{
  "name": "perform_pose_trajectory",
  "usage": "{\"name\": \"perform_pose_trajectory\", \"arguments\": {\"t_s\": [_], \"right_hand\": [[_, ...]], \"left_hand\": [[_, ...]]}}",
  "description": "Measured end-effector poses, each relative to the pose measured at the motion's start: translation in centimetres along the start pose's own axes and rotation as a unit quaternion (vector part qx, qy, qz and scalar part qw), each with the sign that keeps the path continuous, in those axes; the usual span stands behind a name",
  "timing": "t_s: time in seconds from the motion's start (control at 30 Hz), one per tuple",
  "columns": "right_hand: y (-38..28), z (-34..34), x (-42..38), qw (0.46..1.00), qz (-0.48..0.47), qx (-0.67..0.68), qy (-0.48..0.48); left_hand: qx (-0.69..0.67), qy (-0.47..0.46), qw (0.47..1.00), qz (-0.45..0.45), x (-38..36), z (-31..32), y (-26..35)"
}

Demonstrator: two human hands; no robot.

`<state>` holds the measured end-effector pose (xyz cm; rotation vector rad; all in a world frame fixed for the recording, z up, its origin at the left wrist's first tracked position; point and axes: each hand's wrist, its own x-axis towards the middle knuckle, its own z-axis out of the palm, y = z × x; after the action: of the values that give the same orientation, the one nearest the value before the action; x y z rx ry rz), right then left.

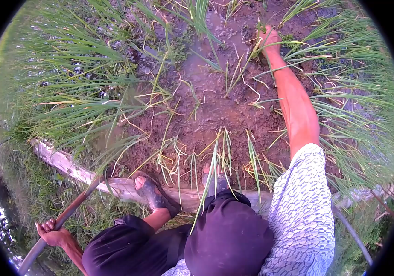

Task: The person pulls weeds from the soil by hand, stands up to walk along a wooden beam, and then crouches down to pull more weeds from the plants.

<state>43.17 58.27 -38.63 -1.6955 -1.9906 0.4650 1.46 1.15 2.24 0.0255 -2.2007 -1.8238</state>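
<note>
At the lower left my left hand [54,233] is wrapped round a wooden pole [75,202] that slants up to the right, its upper end near a pale log. My right hand [270,39] reaches far forward, low over the muddy soil [215,78]. Its fingers are closed at some small green leaves [262,27]; what exactly they grip is too small to make out. Long green stalks lie beside and under my right wrist.
Dense long-leaved plants [81,55] stand at the left, more [358,92] at the right. Drooping stalks [253,156] grow before my feet. A pale log [72,168] edges the mud. My foot [153,191] rests on it. Another pole [353,234] slants at the lower right.
</note>
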Motion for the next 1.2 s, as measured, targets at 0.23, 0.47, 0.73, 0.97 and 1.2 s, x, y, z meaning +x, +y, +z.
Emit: {"name": "perform_pose_trajectory", "arguments": {"t_s": [0.23, 0.47, 0.73, 0.97, 1.2], "right_hand": [[0.3, 2.3, 1.8, 0.979, -0.174, -0.105, -0.005], [3.0, 1.4, 2.9, 0.983, -0.088, 0.153, -0.049], [2.0, -5.3, 0.7, 0.943, -0.204, -0.148, -0.216], [4.4, -0.6, -1.7, 0.863, -0.070, 0.307, -0.396], [4.3, -0.1, -2.2, 0.939, -0.280, 0.033, -0.196]], "left_hand": [[0.005, 0.003, 1.000, 0.009, -0.3, 0.3, 0.0], [0.009, 0.005, 1.000, 0.009, -0.7, 0.5, 0.2], [0.000, 0.019, 1.000, 0.014, -0.3, 0.5, 0.1], [0.002, 0.003, 1.000, 0.013, -0.4, 0.3, 0.1], [0.002, 0.001, 1.000, 0.014, -0.5, 0.3, 0.1]]}}
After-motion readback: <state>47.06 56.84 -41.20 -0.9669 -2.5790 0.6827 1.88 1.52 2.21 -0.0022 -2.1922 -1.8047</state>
